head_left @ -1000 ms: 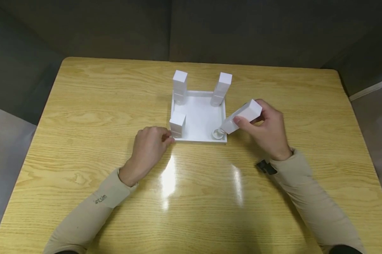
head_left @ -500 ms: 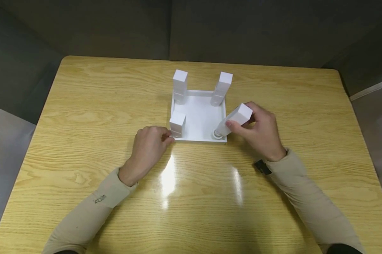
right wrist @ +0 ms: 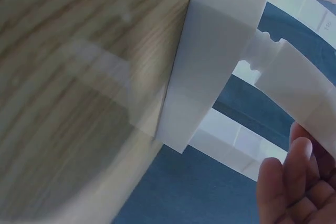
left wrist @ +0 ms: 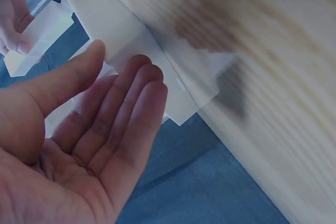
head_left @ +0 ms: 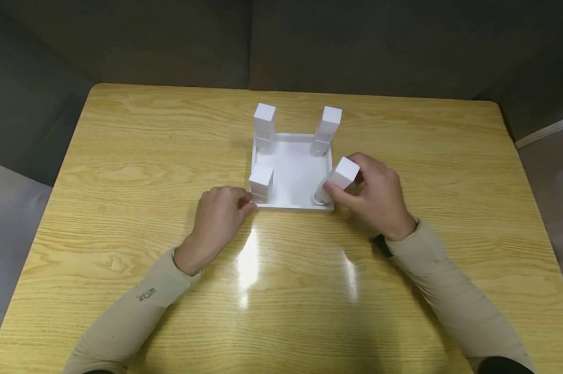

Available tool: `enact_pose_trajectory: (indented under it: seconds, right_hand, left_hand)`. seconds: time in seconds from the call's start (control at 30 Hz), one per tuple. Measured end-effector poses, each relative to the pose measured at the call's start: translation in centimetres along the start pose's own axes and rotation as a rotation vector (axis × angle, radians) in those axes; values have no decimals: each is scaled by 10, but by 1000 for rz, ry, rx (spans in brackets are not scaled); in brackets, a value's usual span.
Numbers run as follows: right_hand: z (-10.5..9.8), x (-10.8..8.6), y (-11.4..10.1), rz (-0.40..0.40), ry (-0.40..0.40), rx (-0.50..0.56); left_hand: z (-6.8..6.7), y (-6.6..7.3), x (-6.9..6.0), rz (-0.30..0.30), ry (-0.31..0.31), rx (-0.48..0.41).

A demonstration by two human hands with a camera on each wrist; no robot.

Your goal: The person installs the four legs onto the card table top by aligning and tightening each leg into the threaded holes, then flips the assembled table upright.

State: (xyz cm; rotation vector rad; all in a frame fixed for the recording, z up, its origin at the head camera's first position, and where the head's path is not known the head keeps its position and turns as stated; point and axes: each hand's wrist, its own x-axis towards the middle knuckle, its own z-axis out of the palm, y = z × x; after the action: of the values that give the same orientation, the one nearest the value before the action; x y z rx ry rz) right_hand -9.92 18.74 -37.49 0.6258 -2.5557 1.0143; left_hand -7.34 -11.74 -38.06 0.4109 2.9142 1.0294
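Observation:
A square white panel [head_left: 296,169] with a raised rim lies on the table, with white block-like legs at its corners. My right hand [head_left: 377,197] holds one white leg [head_left: 343,174] between thumb and fingers, tilted outward to the right. Its lower end meets the round socket [head_left: 317,200] at the front right corner. The right wrist view shows a ridged, threaded end [right wrist: 260,51] against the panel. At the front left corner, my left hand [head_left: 218,221] rests its fingertips by the rim, beside the upright front left leg [head_left: 261,182]; in its wrist view the fingers are loosely bent, thumb apart.
Two more legs, the back left leg [head_left: 265,124] and the back right leg [head_left: 328,127], stand at the far corners. A wooden table [head_left: 281,311] with a glossy top carries everything. Dark partitions [head_left: 365,47] rise behind it.
My right hand has moved left and slightly down, bringing the leg more upright, its lower end staying at the front right socket. My left hand stays in place.

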Motion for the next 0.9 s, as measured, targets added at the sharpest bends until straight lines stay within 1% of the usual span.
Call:
enact_pose_trajectory:
  seconds: [0.1,0.23,0.37,0.5,0.63,0.9]
  right_hand:
    - [1,0,-1,-52,-4,-31]
    - [1,0,-2,-79,-9,-27]
    - [0,0,-1,-57,-32,38]
    - [-1,0,0,-29,-50,98]
    - [-3,-1,1,-11,-56,114]
    - [-10,-3,-3,58,-96,135]
  left_hand:
    - [0,0,0,-3,-1,-1]
    - [0,0,0,-8,-3,1]
    - [0,0,0,-12,-6,2]
    - [0,0,0,-3,-1,8]
    - [0,0,0,7,2,13]
    - [0,1,0,-6,-1,10]
